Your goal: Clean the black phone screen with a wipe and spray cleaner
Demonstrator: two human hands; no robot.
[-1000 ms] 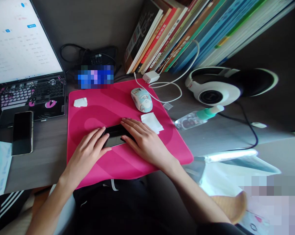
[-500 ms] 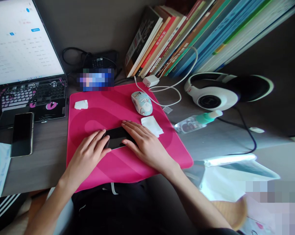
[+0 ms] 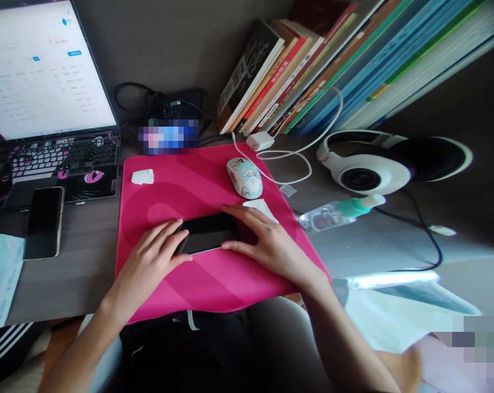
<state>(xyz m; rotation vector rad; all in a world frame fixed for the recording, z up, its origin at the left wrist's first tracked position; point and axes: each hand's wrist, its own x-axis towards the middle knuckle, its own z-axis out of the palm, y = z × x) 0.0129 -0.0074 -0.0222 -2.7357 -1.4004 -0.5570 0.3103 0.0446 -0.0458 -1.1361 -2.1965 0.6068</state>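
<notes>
A black smartphone lies sideways on the pink desk mat, its dark screen facing up. My left hand is at the phone's left end, fingertips over the edge and thumb along the near side. Around the right end, my right hand has its fingers at the far edge and its thumb at the near edge. The palm hides that end of the phone. Just beyond the right hand lies a folded white wipe, partly covered by it. A patterned computer mouse rests farther back.
Left stand an open laptop, a second phone and a pale packet. A small white piece lies on the mat. Right are a spray bottle, headphones, a white charger with cable, and books behind.
My right hand has slid to the right along the phone, uncovering more of its screen and covering more of the wipe. The left hand stays at the left end. The view has shifted slightly.
</notes>
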